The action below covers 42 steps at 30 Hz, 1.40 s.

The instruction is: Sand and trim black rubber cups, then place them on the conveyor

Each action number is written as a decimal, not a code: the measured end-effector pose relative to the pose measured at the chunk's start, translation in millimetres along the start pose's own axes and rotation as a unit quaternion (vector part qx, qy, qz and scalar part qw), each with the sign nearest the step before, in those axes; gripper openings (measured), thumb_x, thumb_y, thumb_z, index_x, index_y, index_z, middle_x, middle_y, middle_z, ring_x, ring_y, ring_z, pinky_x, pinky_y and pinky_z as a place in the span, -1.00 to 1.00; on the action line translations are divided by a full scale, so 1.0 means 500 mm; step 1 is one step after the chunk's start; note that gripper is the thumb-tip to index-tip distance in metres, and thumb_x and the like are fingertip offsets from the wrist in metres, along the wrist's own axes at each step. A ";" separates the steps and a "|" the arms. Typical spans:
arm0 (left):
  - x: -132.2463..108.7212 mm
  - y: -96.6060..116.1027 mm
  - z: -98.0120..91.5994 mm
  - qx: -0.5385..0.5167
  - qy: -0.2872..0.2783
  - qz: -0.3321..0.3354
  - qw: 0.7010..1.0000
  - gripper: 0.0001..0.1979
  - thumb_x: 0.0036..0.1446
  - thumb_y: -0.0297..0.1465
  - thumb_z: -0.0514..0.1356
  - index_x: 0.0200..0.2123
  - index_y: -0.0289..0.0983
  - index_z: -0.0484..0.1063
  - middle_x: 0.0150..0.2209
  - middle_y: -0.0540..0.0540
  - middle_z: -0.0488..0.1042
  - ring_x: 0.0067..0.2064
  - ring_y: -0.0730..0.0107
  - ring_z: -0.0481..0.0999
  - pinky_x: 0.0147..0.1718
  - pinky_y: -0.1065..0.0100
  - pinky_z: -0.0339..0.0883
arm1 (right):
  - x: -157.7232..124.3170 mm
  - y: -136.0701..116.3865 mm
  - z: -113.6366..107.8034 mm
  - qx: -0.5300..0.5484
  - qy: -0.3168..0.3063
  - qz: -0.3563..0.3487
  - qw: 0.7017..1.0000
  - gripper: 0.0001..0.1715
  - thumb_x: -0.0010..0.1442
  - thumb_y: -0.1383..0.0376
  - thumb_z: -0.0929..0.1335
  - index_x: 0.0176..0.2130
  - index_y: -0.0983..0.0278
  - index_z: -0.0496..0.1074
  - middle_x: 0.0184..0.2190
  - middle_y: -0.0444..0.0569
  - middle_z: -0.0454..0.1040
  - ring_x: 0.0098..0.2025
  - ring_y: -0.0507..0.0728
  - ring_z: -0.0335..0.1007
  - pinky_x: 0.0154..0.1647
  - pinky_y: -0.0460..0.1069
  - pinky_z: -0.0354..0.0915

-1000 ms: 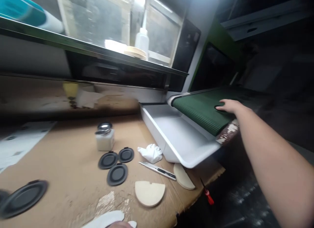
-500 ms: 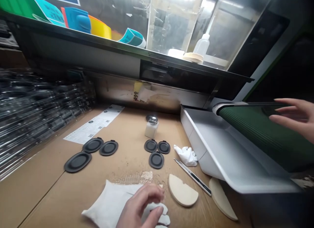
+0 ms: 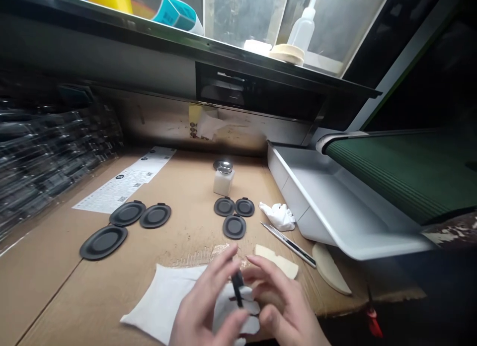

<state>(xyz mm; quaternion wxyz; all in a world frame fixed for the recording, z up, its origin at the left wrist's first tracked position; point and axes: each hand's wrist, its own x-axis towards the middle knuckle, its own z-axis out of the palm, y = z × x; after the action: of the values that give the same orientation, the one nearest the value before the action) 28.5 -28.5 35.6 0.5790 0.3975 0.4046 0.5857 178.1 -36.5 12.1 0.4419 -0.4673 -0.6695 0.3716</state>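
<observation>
1. A thin black piece (image 3: 237,289) is held upright between the hands, though which hand grips it cannot be told.
2. The left hand (image 3: 204,306) and right hand (image 3: 283,306) are close together, fingers curled inward, above a white cloth (image 3: 164,301).
3. The cloth is laid on a cardboard-covered surface (image 3: 48,291).
4. Beyond, 3 black discs (image 3: 234,227) are placed below a dispenser bottle (image 3: 223,182), with a utility knife (image 3: 288,244) to their right.

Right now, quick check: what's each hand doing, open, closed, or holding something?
Left hand: fingers curled beside a thin dark piece; cannot tell if it grips it.
Right hand: fingers curved toward the same piece; cannot tell if it grips it.
</observation>
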 end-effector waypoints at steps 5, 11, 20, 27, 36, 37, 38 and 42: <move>0.065 -0.019 -0.042 -0.249 -0.002 -0.247 0.937 -0.64 0.10 -0.31 0.10 -0.04 -0.27 0.41 0.03 -0.27 0.42 0.08 0.05 0.34 0.09 0.02 0.08 | 0.007 0.045 -0.044 -0.398 0.053 0.028 0.915 -0.54 0.06 0.23 0.33 0.00 0.08 0.30 -0.02 0.03 0.34 0.02 0.30 0.23 0.02 0.25 0.22; 0.080 -0.037 -0.057 -0.342 0.013 -0.288 0.894 -0.69 0.13 -0.32 0.05 -0.20 -0.37 0.49 -0.11 -0.36 0.50 0.01 0.03 0.41 0.04 0.08 0.18 | 0.021 0.039 -0.063 -0.362 0.065 -0.016 0.930 -0.62 0.15 0.36 0.18 -0.02 0.10 0.24 -0.12 -0.02 0.39 -0.06 0.16 0.32 -0.09 0.07 0.32; 0.072 -0.052 -0.060 -0.320 -0.001 -0.264 0.910 -0.63 0.16 -0.21 0.02 -0.18 -0.35 0.46 -0.06 -0.27 0.48 0.03 0.17 0.39 0.07 0.18 0.15 | 0.050 0.015 0.057 -0.417 -0.020 -0.252 0.873 -0.65 0.08 0.38 0.29 -0.09 0.14 0.35 -0.44 -0.04 0.42 -0.42 0.10 0.25 -0.49 -0.03 0.25; 0.075 -0.048 -0.053 -0.291 0.027 -0.259 0.921 -0.69 0.17 -0.26 0.03 -0.16 -0.32 0.44 -0.09 -0.20 0.49 0.05 0.17 0.35 0.07 0.18 0.16 | 0.108 0.018 0.022 -0.439 0.029 -0.254 0.861 -0.70 0.10 0.41 0.29 -0.12 0.24 0.39 -0.48 -0.09 0.36 -0.44 0.03 0.15 -0.49 -0.09 0.14; 0.072 -0.052 -0.053 -0.284 0.012 -0.257 0.924 -0.66 0.16 -0.23 0.04 -0.15 -0.33 0.42 -0.08 -0.24 0.48 0.04 0.16 0.37 -0.01 0.25 0.26 | 0.075 0.014 0.051 -0.434 0.020 -0.250 0.865 -0.74 0.09 0.41 0.30 -0.17 0.25 0.41 -0.52 -0.10 0.33 -0.46 0.03 0.11 -0.51 -0.08 0.10; 0.073 -0.052 -0.052 -0.280 0.019 -0.252 0.926 -0.68 0.16 -0.24 0.04 -0.16 -0.32 0.42 -0.08 -0.22 0.48 0.04 0.18 0.36 -0.01 0.26 0.26 | 0.090 0.014 0.042 -0.438 0.029 -0.242 0.865 -0.75 0.09 0.42 0.30 -0.19 0.24 0.42 -0.52 -0.11 0.33 -0.46 0.03 0.12 -0.51 -0.08 0.11; 0.074 -0.052 -0.052 -0.276 0.028 -0.252 0.927 -0.69 0.16 -0.25 0.05 -0.17 -0.32 0.43 -0.08 -0.20 0.49 0.04 0.19 0.36 -0.01 0.27 0.26 | 0.104 0.013 0.032 -0.436 0.035 -0.232 0.869 -0.77 0.09 0.42 0.30 -0.21 0.23 0.43 -0.52 -0.12 0.34 -0.46 0.03 0.14 -0.49 -0.08 0.13; 0.076 -0.052 -0.054 -0.277 0.029 -0.258 0.925 -0.70 0.16 -0.28 0.06 -0.18 -0.35 0.43 -0.07 -0.26 0.48 0.06 0.08 0.35 0.01 0.15 0.24 | 0.122 0.017 -0.012 -0.386 0.076 -0.157 0.906 -0.74 0.12 0.42 0.27 -0.16 0.23 0.40 -0.37 -0.07 0.40 -0.33 0.05 0.28 -0.32 -0.06 0.25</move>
<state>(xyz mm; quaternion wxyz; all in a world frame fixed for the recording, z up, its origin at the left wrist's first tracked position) 11.9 9.3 1.7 0.7850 0.0857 0.3314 0.5163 175.6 24.6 21.1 0.3291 -0.5169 -0.7898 -0.0265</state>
